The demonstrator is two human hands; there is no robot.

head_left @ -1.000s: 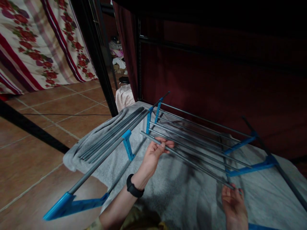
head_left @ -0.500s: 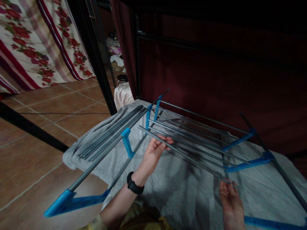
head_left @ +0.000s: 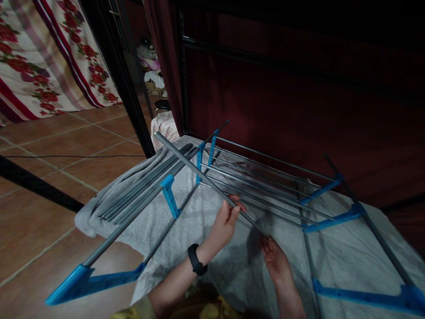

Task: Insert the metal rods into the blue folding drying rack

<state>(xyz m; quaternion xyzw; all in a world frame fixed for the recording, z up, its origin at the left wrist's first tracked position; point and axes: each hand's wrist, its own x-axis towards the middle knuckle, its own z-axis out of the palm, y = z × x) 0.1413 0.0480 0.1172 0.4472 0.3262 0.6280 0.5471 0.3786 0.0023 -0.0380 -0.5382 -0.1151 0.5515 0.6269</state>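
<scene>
A loose grey metal rod slants across the view, its far left end raised over the rack. My left hand is closed around it toward its lower part. At the rod's lower right end is my right hand, fingertips closed on the tip with the palm turned up. In front of both hands stands a partly assembled drying rack with blue plastic brackets and several parallel rods fitted across its far section. More loose rods lie together at the left. A black band circles my left wrist.
The rack rests on a grey blanket. A blue bracket corner juts over the tiled floor at left. Black metal posts rise on the left, and a dark red curtain hangs behind.
The rod's far end has swung up and left toward me. My right hand has moved left with the near end, closer to my left hand. The view has shifted slightly.
</scene>
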